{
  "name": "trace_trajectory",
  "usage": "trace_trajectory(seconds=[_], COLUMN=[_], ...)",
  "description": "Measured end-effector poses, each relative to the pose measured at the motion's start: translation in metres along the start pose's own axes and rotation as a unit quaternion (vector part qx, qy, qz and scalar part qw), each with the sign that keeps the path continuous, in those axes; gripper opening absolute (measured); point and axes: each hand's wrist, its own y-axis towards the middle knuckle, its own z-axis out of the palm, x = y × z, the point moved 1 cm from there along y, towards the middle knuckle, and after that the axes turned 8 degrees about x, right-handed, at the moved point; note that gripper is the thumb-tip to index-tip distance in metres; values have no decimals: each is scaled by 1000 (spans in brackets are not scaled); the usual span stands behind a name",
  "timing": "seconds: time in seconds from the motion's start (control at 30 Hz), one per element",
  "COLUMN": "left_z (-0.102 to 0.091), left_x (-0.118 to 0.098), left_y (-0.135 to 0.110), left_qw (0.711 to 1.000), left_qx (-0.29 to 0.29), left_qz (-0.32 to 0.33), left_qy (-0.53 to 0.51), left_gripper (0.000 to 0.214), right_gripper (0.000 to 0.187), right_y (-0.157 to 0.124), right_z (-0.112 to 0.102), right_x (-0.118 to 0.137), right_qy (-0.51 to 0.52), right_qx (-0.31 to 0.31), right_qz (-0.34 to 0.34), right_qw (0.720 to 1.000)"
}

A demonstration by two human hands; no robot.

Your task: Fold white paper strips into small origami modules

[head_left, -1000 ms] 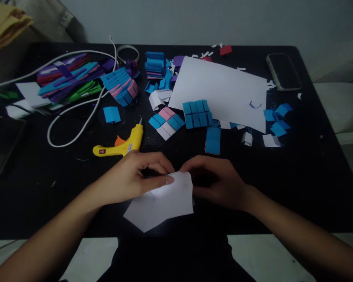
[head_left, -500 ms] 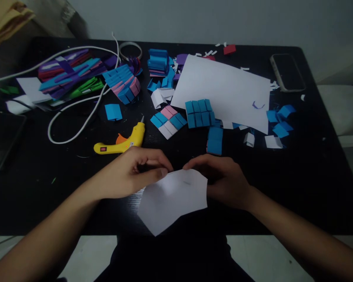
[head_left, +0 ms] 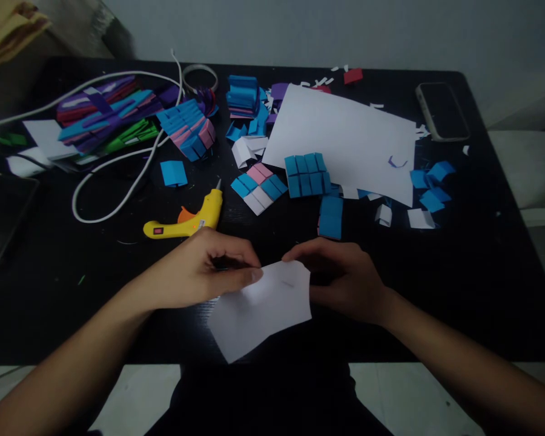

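Note:
A white piece of paper (head_left: 266, 312) with uneven edges is held up near the table's front edge. My left hand (head_left: 209, 269) pinches its upper left edge between thumb and fingers. At the upper right edge, my right hand (head_left: 340, 275) grips the same paper, its fingertips partly hidden behind it. A small dark mark shows on the paper's upper right. Just beyond my left hand lies a yellow glue gun (head_left: 188, 221) with an orange trigger. A folded blue paper piece (head_left: 330, 216) lies beyond my right hand.
Blue, pink and white folded paper blocks (head_left: 260, 189) lie mid-table beside a large white sheet (head_left: 345, 136). A white cable (head_left: 118, 212) loops at left near bundled coloured strips (head_left: 109, 115). A phone (head_left: 442, 112) rests at the back right; a tape ring (head_left: 200, 75) sits behind.
The white paper has shifted slightly to the left. My left thumb has slid a little further onto it; my right hand stays nearly in place.

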Motion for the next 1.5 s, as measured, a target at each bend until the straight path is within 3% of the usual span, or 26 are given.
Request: trace_trajectory(seconds=[0.73, 1.3, 1.5], left_z=[1, 8, 5], left_x=[2, 3, 3], left_y=[2, 7, 4], left_qw=[998, 994, 994], left_qx=[53, 97, 97], left_qz=[16, -29, -30], left_qy=[38, 39, 46], left_gripper=[15, 19, 16], right_gripper=[37, 37, 37], right_y=[0, -1, 0], right_z=[-1, 1, 1], right_x=[-2, -5, -5], right_qy=[-58, -19, -19], right_qx=[72, 89, 80], right_qz=[-40, 31, 24], right_qw=[995, 995, 996])
